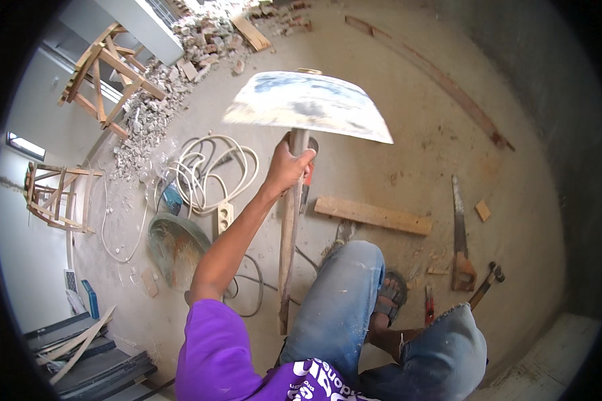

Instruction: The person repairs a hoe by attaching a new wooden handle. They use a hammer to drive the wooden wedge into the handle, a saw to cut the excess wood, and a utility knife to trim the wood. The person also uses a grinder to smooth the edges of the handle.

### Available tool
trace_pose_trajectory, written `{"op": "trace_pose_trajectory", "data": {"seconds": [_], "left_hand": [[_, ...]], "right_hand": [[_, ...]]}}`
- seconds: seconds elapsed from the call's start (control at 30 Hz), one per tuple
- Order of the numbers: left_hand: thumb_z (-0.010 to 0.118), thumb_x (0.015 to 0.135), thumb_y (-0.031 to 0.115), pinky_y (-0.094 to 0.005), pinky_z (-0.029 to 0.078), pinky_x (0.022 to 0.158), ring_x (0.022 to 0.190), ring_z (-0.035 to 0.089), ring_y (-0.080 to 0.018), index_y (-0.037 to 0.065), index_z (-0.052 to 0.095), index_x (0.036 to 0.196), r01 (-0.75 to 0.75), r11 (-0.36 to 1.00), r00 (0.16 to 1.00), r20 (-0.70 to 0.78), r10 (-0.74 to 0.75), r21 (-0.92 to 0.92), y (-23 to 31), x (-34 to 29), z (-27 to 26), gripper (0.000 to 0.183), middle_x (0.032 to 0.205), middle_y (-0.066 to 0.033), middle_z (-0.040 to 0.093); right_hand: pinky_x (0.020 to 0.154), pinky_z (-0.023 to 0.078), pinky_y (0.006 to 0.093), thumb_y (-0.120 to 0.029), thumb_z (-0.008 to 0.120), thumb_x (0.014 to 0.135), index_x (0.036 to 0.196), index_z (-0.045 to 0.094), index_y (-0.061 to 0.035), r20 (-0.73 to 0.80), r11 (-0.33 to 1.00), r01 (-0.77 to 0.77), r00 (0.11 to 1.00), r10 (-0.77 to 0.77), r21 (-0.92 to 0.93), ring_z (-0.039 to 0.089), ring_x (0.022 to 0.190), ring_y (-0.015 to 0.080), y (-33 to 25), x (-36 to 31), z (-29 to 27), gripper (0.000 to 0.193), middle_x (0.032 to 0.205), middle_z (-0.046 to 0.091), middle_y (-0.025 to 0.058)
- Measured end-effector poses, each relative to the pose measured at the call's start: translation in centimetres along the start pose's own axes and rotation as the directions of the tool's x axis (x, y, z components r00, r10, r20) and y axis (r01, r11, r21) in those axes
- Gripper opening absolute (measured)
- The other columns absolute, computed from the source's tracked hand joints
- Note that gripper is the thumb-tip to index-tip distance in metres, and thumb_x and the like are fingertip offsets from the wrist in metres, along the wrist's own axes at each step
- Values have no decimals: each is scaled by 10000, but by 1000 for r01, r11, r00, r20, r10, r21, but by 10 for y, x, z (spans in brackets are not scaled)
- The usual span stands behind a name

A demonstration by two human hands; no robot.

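Note:
My left hand (pixel 289 167) is wrapped round the wooden handle of a hoe (pixel 288 247), close below its head. The hoe's wide, curved metal blade (pixel 308 103) is raised at the top and shines brightly. Down toward my bent knee runs the handle's lower end. Just behind the hand shows a red and dark tool (pixel 308 175), partly hidden; I cannot make out its kind. My right hand does not appear.
A wooden board (pixel 373 215) lies ahead of my knee. To the right are a handsaw (pixel 460 230), a hammer (pixel 486 285) and a red-handled tool (pixel 429 306). Coiled cable (pixel 204 174), a dark basin (pixel 177 246), rubble (pixel 157 100) and a wooden trestle (pixel 107 77) stand left.

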State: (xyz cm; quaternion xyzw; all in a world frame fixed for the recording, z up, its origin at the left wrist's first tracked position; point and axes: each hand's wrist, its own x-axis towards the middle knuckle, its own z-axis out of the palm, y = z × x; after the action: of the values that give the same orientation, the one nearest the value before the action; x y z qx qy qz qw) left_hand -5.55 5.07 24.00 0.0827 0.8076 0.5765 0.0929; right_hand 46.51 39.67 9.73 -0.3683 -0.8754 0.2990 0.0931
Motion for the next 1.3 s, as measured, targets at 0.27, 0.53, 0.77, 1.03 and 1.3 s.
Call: {"op": "trace_pose_trajectory", "data": {"seconds": [0.27,0.53,0.77,1.03,1.3], "left_hand": [[732,814,210,-317,520,602,687,642,-150,-38,641,964,-283,877,930,-335,152,-388,59,-54,-89,304,810,-98,665],[738,811,205,-318,520,627,714,644,-156,-34,638,980,-357,904,735,-668,115,-237,51,-158,-145,310,833,-96,667],[743,809,200,-319,519,649,737,646,-162,-31,635,995,-337,933,600,-792,112,-123,35,-202,-139,316,853,-95,669],[749,807,194,-320,519,674,763,648,-168,-28,631,1012,-328,944,525,-838,150,-36,33,-221,-130,324,877,-93,671],[754,804,189,-321,518,699,790,649,-175,-24,628,1028,-299,954,504,-850,151,-7,21,-241,-118,334,900,-91,674]], "right_hand": [[1062,359,424,-209,599,908,1337,526,-18,-175,994,6,984,13,109,502,1221,355,-85,36,-99,475,1343,525,214],[1078,353,426,-268,610,936,1361,514,-24,-174,949,110,983,-59,295,503,1235,342,-156,61,-136,500,1342,535,208],[1091,348,427,-320,621,960,1381,503,-30,-18,847,129,990,-141,515,503,1248,331,-194,80,-146,525,1341,544,204],[1033,399,398,-280,433,1031,1320,535,14,43,904,211,969,-244,372,522,1218,305,-225,103,-135,425,1287,542,173],[1040,386,399,-272,442,1031,1350,516,-8,32,902,398,912,-409,165,511,1194,347,-279,95,-128,420,1258,512,196]]}}
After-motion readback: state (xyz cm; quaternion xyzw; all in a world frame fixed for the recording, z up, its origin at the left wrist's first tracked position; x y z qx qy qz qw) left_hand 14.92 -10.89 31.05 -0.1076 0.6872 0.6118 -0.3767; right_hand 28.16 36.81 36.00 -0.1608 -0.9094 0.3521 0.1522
